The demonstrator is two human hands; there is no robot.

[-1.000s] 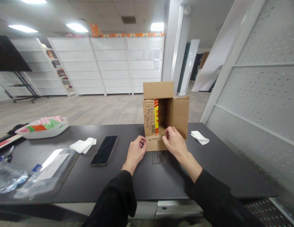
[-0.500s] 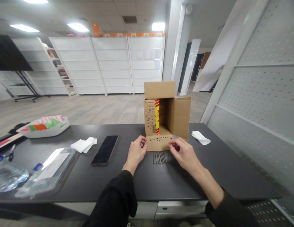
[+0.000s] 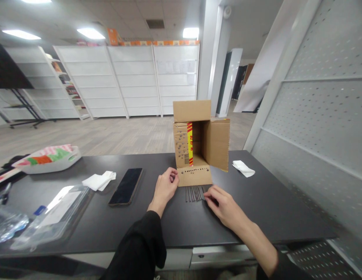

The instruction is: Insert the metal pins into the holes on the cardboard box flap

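Note:
A cardboard box [image 3: 201,140] stands on its side with its opening towards me and its flaps folded out. Its lower flap [image 3: 195,179] has a row of small dark holes and rests on the table. My left hand [image 3: 166,189] is closed at this flap's left edge, its fingertips pinching it. In front of the flap, several thin metal nails [image 3: 193,193] lie side by side. At the right end of that row, my right hand [image 3: 223,204] pinches a nail between thumb and fingers. Round grey nail heads dot the left flap [image 3: 181,146] beside red and yellow tape.
A phone [image 3: 126,186] and folded tissues [image 3: 99,181] lie left of my hands. Farther left are a clear plastic case [image 3: 56,214], a water bottle [image 3: 8,223] and a white basket [image 3: 49,165]. Another tissue [image 3: 243,168] lies right of the box. A perforated panel [image 3: 317,105] borders the right side.
My right hand has moved down from the lower flap's right end to the nails in front. My left hand stays at the flap's left edge. The whole view has shifted slightly.

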